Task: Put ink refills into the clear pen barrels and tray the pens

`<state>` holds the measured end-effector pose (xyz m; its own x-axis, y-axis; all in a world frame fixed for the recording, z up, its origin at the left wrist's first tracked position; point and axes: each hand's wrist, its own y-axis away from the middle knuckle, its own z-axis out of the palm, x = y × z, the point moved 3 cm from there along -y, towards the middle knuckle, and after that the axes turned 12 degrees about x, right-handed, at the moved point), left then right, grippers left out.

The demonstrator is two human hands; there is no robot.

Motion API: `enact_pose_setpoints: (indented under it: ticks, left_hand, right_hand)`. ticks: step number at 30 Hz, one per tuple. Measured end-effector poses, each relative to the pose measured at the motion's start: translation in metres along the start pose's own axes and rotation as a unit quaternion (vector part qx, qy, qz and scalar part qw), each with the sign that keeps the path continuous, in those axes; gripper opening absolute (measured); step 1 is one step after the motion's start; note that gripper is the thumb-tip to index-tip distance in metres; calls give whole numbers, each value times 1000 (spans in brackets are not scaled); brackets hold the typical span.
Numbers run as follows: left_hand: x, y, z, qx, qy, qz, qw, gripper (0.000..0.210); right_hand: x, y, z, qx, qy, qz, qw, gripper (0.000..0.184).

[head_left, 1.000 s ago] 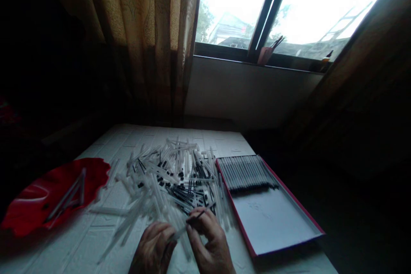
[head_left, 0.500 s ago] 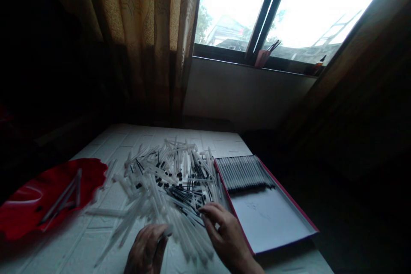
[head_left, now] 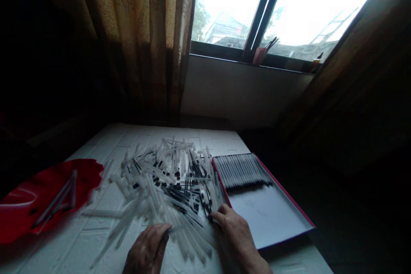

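My left hand (head_left: pixel 146 248) is closed at the front edge of the pile, with the end of a clear pen barrel (head_left: pixel 176 228) showing at its fingertips. To the right, my right hand (head_left: pixel 236 227) reaches down beside the box, thumb and forefinger pinched at a small black pen part (head_left: pixel 210 218). Between and beyond both hands spread loose clear pen barrels (head_left: pixel 189 239), dark ink refills (head_left: pixel 180 195) and small black pieces (head_left: pixel 156 179). The fingers partly hide what each hand grips.
A red-rimmed shallow box (head_left: pixel 282 216) at the right holds a row of pens (head_left: pixel 242 171) along its far side. At the left lies a red scalloped dish (head_left: pixel 86 180) with a few pens in it. The white table (head_left: pixel 128 135) ends before a curtained window.
My right hand has moved right and slightly down, from the dark refills to the small black pieces near the box. My left hand stays almost in place. The view has shifted slightly.
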<state>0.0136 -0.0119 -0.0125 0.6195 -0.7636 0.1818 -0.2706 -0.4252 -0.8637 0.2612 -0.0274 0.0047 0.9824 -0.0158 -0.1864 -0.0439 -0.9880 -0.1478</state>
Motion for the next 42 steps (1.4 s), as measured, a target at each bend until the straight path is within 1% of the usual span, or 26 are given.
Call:
enact_pose_setpoints:
  ticks: [3,6,8,9,10,11,12,13,14,15,17,18,19,20,21,22,23,24,26,27,30,36,39,42]
  left_hand:
    - [0,0,2,-3,2,8,1000,29]
    - [-1,0,2,-4,5,13,1000,29]
    - [-2,2,2,-8,10,15,1000,29]
    - [-2,3,2,-13,12,17,1000,28]
    - [-3,5,3,-20,15,19,1000,28]
    - [-3,6,3,-27,18,19,999,28]
    - [-3,7,3,-34,21,17,999,28]
    - [-4,8,3,-40,26,13,999,28]
    - [-4,8,3,-44,30,9,999,28]
    - [-4,8,3,-46,35,4,998,28]
    - [-4,7,3,-48,45,-3,998,28]
    - [-3,6,2,-47,50,-4,998,28]
    - [-3,5,1,-46,54,-4,997,28]
    - [-2,5,0,-44,56,-3,997,28]
    - [-2,4,0,-42,58,-1,997,28]
    - [-2,4,-1,-42,58,1,997,28]
    - [-1,4,-1,-42,57,3,997,28]
    - [-1,4,-1,-44,55,4,997,28]
    - [-1,5,-1,-46,51,6,998,28]
    - [0,4,-1,-45,50,8,998,28]
    - [2,2,-3,-38,53,17,998,28]
    - [6,-3,-4,-72,65,8,995,31]
    - [7,-5,-3,-57,68,12,996,31]
    - [8,-7,-3,-46,59,16,997,31]
  right_hand:
    - [2,-1,2,16,-14,2,1000,26]
    - [6,-1,3,59,-68,20,996,24]
    - [7,0,4,91,-157,40,983,18]
    - [7,1,4,104,-220,56,968,13]
    - [6,2,5,114,-293,76,946,8]
    - [4,2,5,121,-371,100,915,3]
    - [1,3,6,126,-449,128,876,4]
    - [-2,3,7,124,-522,160,829,7]
    - [-6,4,8,117,-590,192,775,11]
    - [-11,5,9,105,-651,224,717,14]
    - [-20,7,11,63,-752,287,590,24]
    - [-25,9,12,36,-790,313,526,29]
    - [-29,10,13,11,-819,331,468,34]
    - [-32,12,15,-11,-839,342,423,37]
    - [-35,14,17,-29,-850,349,394,39]
    - [-36,15,20,-38,-856,352,377,39]
    - [-37,16,23,-44,-859,351,370,38]
    - [-38,17,27,-46,-860,349,369,37]
    - [-39,17,33,-47,-859,342,378,36]
    - [-40,17,36,-49,-857,336,388,34]
    - [-44,17,37,-53,-844,313,432,27]
    - [-51,18,31,-27,-793,282,540,24]
    - [-52,20,33,-15,-777,266,570,27]
    - [-51,21,37,-12,-773,246,585,30]
